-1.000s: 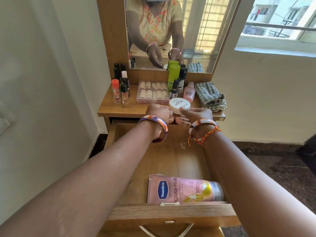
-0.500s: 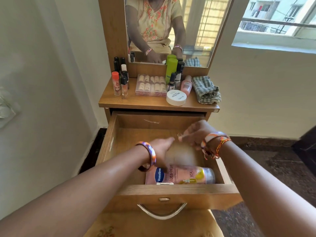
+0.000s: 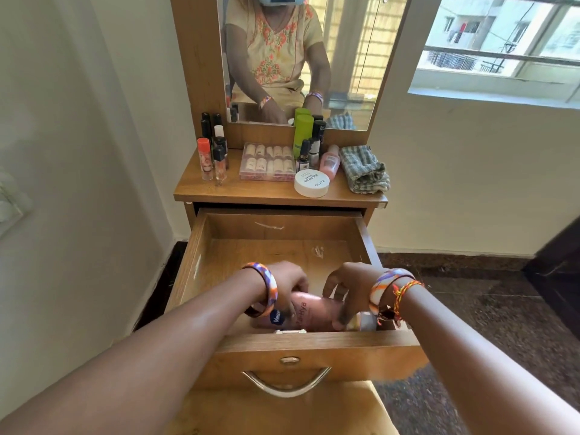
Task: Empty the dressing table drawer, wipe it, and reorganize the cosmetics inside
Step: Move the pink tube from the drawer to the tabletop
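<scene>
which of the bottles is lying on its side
The pink Vaseline lotion bottle, lying flat in the drawer under both hands. Every other bottle stands upright on the dressing table top.

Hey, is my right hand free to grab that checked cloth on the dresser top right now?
Probably not yet. The right hand and the left hand are both down in the drawer on the pink lotion bottle. The checked cloth itself lies uncovered.

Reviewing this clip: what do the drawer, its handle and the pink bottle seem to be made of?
Drawer: wood-grain board, probably laminate, matte, with pale scuffs on the floor and back wall.
Handle: curved metal, shiny silver with bright highlights.
Pink bottle: looks like glossy plastic with a printed label; both the left hand and right hand are on it.
</scene>
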